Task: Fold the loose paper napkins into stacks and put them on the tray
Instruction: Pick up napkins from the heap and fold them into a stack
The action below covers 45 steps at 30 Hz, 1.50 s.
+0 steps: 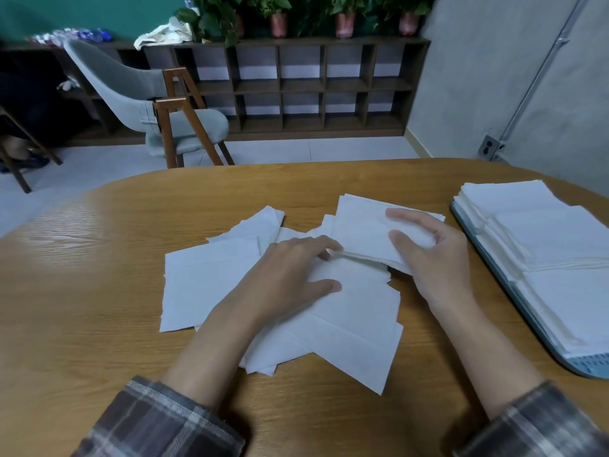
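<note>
1. Loose white paper napkins [211, 282] lie in an untidy, overlapping heap on the table, well to the left of the pale blue plastic tray [590, 366]
2. A thin folded stack of white napkins [362, 225] sits on the heap's far side, nearer the tray, with its near edge lifted
3. The right hand [438, 255] pinches this stack, fingers on top and thumb at the near edge
4. The left hand [290, 268] lies flat on the heap, fingers straight, their tips touching the stack's near left corner, thumb spread wide
5. Neat white folded napkin piles [543, 232] cover the tray
6. The tray rests at the right edge of the oval wood-grain table [99, 291]
7. Beyond the table, far left of the tray, a grey upholstered chair with wooden legs [138, 90] stands on pale floor
8. Behind it runs a dark wooden cubby shelf [296, 90] topped with green potted plants [280, 14]
</note>
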Available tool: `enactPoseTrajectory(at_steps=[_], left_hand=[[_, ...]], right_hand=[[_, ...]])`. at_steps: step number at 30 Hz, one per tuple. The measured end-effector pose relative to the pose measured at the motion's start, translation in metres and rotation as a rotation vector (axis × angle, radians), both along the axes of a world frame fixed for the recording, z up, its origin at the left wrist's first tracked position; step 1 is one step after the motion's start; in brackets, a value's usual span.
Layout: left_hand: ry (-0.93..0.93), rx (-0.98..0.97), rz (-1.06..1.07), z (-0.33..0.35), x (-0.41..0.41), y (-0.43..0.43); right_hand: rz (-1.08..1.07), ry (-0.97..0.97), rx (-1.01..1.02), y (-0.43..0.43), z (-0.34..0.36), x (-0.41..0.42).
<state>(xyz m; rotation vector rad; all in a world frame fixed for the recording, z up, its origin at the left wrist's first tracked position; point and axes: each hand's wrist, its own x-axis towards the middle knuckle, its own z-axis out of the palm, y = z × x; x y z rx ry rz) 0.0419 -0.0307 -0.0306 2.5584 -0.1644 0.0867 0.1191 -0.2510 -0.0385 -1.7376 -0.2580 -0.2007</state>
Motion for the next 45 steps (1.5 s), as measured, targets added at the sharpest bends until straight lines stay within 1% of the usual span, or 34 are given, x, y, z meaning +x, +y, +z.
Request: enactPoseTrajectory(at_steps=[3,5,8,12,14,17,19,21,23,28,32,34,37,39,43,45], left_hand=[[-0.038,0.000,-0.005,0.002,0.000,0.000],[-0.080,-0.042,-0.023,0.001,0.002,0.000],[-0.134,-0.195,-0.036,0.003,0.001,-0.001],[-0.101,-0.438,-0.003,0.016,-0.003,0.000],[-0.145,-0.550,0.003,0.023,-0.005,0.001],[-0.238,-0.636,0.042,0.026,-0.005,0.000],[-0.285,-0.662,0.095,0.024,-0.004,-0.001],[-0.317,-0.671,0.146,0.021,-0.002,-0.001],[-0.325,-0.655,0.181,0.018,0.000,0.000],[-0.299,-0.669,0.224,0.016,0.002,-0.002],[-0.290,-0.657,0.249,0.015,0.002,-0.003],[-0.264,-0.670,0.255,0.013,0.002,-0.004],[-0.270,-0.610,0.287,0.015,0.001,-0.007],[-0.233,-0.613,0.304,0.017,0.001,-0.007],[0.003,-0.725,0.216,0.020,-0.004,-0.004],[0.016,-0.691,0.186,0.019,-0.004,-0.005]], right_hand=[[-0.012,-0.005,-0.004,0.001,-0.001,0.000],[-0.021,0.006,-0.018,0.000,-0.001,0.001],[-0.019,0.016,-0.026,0.000,-0.001,0.001],[0.047,0.034,0.037,0.001,0.006,-0.003],[0.106,0.096,0.101,0.003,0.011,-0.006],[0.282,0.244,0.237,0.003,0.011,-0.007],[0.409,0.307,0.302,0.003,0.011,-0.008],[0.470,0.331,0.327,0.005,0.012,-0.010],[0.483,0.320,0.326,0.008,0.012,-0.014],[0.528,0.238,0.224,0.009,0.012,-0.018],[0.503,0.160,0.169,0.010,0.012,-0.019],[0.488,0.125,0.165,0.010,0.012,-0.019],[0.469,0.099,0.191,0.010,0.011,-0.018],[0.461,0.107,0.231,0.008,0.011,-0.016],[0.400,0.120,0.261,0.008,0.012,-0.015],[0.354,0.117,0.235,0.010,0.010,-0.013]])
